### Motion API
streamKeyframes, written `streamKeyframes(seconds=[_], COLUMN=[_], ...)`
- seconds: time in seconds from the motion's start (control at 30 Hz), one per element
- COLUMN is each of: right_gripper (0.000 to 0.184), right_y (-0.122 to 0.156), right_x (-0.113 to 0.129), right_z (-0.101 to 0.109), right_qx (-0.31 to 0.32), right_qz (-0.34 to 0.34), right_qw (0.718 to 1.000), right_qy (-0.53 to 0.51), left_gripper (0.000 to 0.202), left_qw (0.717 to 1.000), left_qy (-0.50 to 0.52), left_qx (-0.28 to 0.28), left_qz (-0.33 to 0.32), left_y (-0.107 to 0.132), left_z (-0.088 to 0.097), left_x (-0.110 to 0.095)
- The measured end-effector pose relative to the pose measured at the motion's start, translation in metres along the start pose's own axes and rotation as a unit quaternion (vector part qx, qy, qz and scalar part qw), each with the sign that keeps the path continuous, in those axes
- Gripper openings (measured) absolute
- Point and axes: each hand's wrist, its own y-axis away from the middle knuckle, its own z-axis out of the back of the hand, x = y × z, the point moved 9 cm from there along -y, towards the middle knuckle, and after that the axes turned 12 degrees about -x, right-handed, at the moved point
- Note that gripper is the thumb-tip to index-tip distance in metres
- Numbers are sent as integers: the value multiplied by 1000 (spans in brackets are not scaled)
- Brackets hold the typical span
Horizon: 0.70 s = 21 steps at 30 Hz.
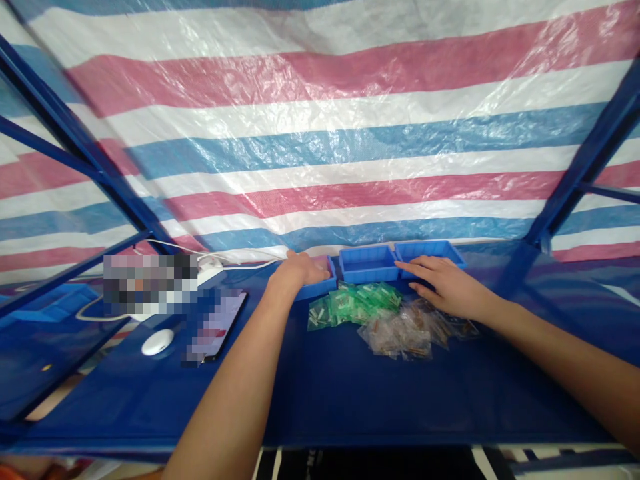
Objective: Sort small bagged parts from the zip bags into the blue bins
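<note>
My left hand (299, 269) reaches over the left blue bin (320, 288), its fingertips down by something reddish inside. Its fingers are mostly hidden, so their grip does not show. My right hand (443, 285) is open, fingers stretched out at the front of the right blue bin (430, 249), index fingertip close to the corner of the middle blue bin (367, 273). In front of the bins lies a pile of small green plastic packets (363, 301). Beside it, partly below my right hand, are clear plastic packets (405, 331) with brownish pieces inside.
On the left of the blue table (350, 407) lie a phone (225, 327) and a white rounded case (157, 342). White cables (250, 261) run from a power strip (210, 269) along the back. Blue frame posts (565, 173) stand at both sides, with striped sheeting (350, 147) behind.
</note>
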Motion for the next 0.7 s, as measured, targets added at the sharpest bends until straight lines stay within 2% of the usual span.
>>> streamKeyframes(seconds=[0.13, 0.37, 0.5, 0.6, 0.7], right_gripper=[62, 59, 59, 59, 61], right_y=[0, 3, 3, 3, 3], right_x=[1, 1, -1, 0, 0], right_z=[1, -3, -2, -2, -2], right_qx=[3, 12, 10, 7, 7], right_qz=[-3, -1, -4, -1, -1], right_qw=[1000, 1000, 1000, 1000, 1000], right_qy=[3, 0, 6, 5, 6], left_gripper=[102, 114, 93, 67, 49], left_qw=[999, 999, 997, 991, 971], left_qy=[-6, 0, 45, 98, 173], left_qx=[-1, -11, -53, -87, -144], left_qz=[43, 50, 36, -14, -75], left_y=[-1, -5, -7, -6, -1], left_z=[-6, -10, -14, -16, -6], left_x=[8, 6, 12, 16, 18])
